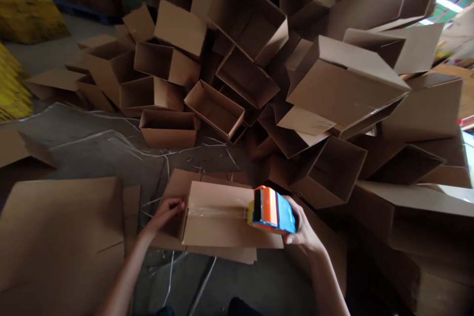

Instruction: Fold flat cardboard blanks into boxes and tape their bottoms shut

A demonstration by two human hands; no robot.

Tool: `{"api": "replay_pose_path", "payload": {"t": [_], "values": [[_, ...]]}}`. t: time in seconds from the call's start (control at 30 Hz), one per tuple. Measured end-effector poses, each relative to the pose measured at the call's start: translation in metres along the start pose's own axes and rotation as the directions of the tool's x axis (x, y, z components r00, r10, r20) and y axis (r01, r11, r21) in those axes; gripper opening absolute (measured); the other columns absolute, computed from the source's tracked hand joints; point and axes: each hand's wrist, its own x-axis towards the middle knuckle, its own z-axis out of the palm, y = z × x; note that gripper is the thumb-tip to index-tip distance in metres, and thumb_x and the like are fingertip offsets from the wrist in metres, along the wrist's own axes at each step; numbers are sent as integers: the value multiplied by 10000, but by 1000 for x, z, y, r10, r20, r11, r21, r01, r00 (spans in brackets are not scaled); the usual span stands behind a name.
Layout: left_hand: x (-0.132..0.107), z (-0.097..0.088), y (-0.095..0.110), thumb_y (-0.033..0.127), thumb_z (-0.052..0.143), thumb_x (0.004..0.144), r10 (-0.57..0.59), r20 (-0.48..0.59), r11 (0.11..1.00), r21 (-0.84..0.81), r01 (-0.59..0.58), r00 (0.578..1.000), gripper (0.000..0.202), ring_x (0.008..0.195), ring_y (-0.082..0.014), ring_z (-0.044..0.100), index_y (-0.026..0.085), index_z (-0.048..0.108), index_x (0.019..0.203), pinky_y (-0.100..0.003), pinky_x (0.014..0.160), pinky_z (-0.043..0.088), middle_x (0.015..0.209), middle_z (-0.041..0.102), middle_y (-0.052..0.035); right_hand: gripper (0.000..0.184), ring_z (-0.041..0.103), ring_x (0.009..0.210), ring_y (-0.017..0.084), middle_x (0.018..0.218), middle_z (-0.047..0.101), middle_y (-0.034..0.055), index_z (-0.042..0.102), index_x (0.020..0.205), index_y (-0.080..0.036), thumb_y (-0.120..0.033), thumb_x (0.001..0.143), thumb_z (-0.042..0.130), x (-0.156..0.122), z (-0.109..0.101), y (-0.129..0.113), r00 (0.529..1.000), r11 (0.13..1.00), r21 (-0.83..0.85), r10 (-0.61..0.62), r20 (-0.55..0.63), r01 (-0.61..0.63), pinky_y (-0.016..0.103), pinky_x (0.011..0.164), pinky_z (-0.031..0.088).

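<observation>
A brown cardboard box [225, 222] lies in front of me with its flaps folded shut. A strip of clear tape [217, 211] runs across its seam. My right hand [303, 229] is closed around an orange and blue tape dispenser [273, 210], which rests at the box's right end. My left hand [168, 210] grips the box's left edge, fingers curled over it.
A tall heap of open, assembled cardboard boxes [281, 74] fills the space ahead and to the right. Flat cardboard sheets [59, 237] lie on the grey floor at my left. White strapping bands [122, 140] are strewn over the floor. Yellow material [25, 19] sits far left.
</observation>
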Motion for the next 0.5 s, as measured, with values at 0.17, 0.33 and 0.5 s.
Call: {"api": "replay_pose_path", "payload": {"t": [0.17,0.33,0.5], "values": [[2,-1,-1,818,708,554,-13,11,1000,11,12,1000,644,593,-150,414,181,609,541,-263,578,294,538,495,19,937,660,976,365,1025,688,85,669,1110,-239,-899,447,731,-3,2,-2,1000,1000,-19,-9,-24,9,433,871,548],[2,1,-6,768,752,533,-44,-6,999,-17,44,999,600,570,-149,422,188,599,526,-259,557,308,516,505,21,922,658,984,357,997,684,70,668,1105,-239,-864,435,772,-2,1,0,1000,1000,19,-19,-15,19,415,877,541],[-1,0,-11,733,761,544,-33,-65,999,23,35,997,553,577,-174,445,213,574,512,-276,544,300,516,499,22,912,661,883,315,979,701,65,676,1082,-232,-846,418,792,0,-1,4,999,999,22,-32,6,32,378,761,538]]}}
